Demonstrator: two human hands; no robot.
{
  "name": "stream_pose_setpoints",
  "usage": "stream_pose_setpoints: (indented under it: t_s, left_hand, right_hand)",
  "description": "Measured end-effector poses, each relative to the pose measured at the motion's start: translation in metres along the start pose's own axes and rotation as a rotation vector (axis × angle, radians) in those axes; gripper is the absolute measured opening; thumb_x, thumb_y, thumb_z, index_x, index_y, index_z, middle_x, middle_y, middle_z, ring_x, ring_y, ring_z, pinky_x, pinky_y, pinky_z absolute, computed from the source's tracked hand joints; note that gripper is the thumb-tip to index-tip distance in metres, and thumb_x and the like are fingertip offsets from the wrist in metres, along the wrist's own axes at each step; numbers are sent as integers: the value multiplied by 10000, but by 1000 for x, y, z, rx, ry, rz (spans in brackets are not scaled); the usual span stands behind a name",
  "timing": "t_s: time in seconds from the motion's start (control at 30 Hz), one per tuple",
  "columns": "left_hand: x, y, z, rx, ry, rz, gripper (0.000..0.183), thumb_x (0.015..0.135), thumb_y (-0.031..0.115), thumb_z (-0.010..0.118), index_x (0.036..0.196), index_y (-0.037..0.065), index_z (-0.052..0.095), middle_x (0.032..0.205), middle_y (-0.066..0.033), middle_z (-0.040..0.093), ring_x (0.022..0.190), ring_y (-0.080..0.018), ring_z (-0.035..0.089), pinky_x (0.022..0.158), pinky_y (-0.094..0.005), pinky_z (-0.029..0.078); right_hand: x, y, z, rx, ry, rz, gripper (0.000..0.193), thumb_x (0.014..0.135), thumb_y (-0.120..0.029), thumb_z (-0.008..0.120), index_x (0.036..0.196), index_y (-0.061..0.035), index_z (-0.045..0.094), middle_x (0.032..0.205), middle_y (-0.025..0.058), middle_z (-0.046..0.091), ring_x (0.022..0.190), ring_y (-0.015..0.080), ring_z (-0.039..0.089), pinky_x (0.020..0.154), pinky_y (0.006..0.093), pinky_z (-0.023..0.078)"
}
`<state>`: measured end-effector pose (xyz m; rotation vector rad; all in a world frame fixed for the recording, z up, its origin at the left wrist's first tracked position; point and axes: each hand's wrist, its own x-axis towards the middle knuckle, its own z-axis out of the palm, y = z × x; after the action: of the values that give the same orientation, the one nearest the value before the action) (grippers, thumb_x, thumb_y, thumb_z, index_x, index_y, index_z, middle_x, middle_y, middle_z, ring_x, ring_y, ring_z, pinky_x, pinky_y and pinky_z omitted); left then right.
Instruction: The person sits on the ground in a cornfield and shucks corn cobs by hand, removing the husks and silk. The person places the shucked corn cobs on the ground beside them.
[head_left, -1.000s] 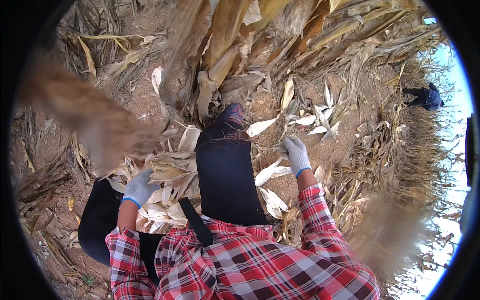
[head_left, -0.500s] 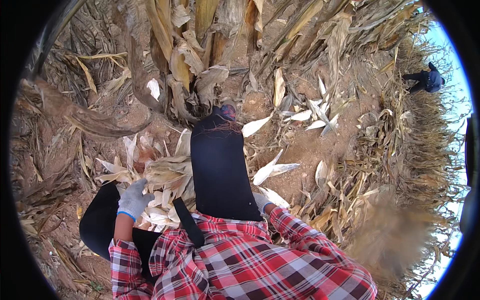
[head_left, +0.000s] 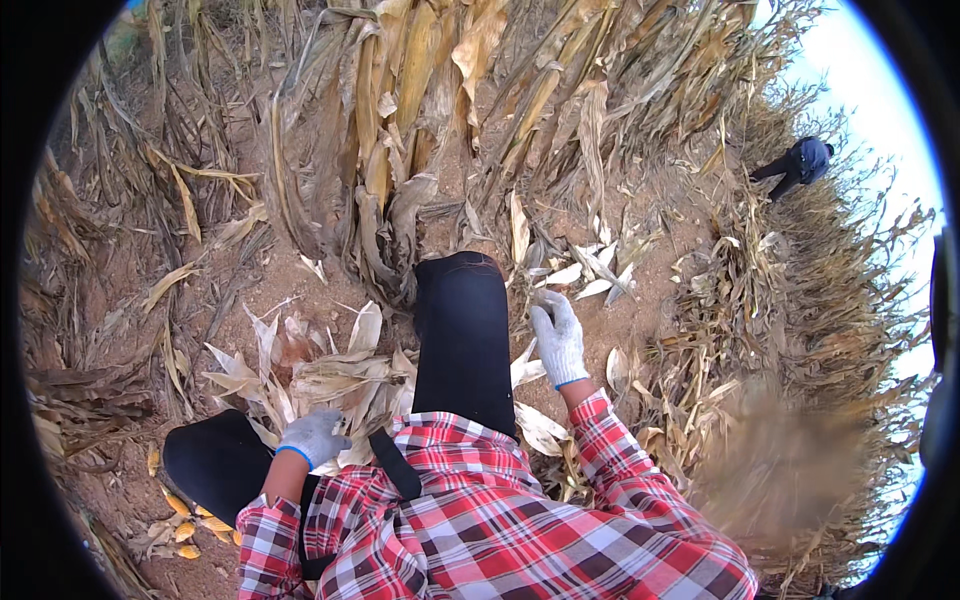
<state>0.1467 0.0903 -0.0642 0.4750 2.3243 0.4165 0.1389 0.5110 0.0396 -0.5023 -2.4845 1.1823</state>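
Note:
My left hand [head_left: 315, 438], in a pale knitted glove with a blue cuff edge, is low over my lap, beside a heap of dry corn husks [head_left: 345, 385]. Its fingers are slightly bent and apart, and no object shows in them. My right hand [head_left: 560, 340], gloved the same way, is stretched forward past the right side of my knee [head_left: 465, 320]. Its thumb stands off from the loosely bent fingers, with nothing visible between them. Just beyond its fingertips, pale husks [head_left: 597, 270] lie scattered on the soil.
Several yellow corn cobs [head_left: 187, 530] lie on the ground at the lower left. Dry standing corn stalks [head_left: 390, 110] rise ahead. Loose leaves and husks [head_left: 690, 330] cover the ground to the right. Another person [head_left: 800, 165] is far off at the upper right.
My right hand has come out from beside my thigh and reached forward. My left hand has drawn back from the husk heap toward my lap. The view has shifted, and cobs now show lower left.

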Motion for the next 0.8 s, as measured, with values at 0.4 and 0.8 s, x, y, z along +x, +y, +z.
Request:
stream_pose_setpoints:
  t_s: [0.4, 0.8]
  left_hand:
    - [48, -14, 88, -129, -496, 129, 499, 867, 481, 615, 1235, 145, 639, 1245, -177, 636, 1148, -362, 607, 960, -452, 477]
    - [94, 33, 110, -91, -838, 112, 436, 878, 409, 587, 1192, 114, 653, 1167, -209, 653, 1084, -380, 628, 915, -455, 491]
  right_hand:
    - [51, -156, 142, -321, -875, -734, 359, 894, -325, 616, 1146, -71, 582, 1057, 175, 647, 994, 366, 630, 818, 450, 516]
    - [46, -110, 229, -380, -1231, -417, 227, 799, -141, 613, 967, 2, 666, 916, 215, 703, 861, 359, 705, 721, 453, 567]
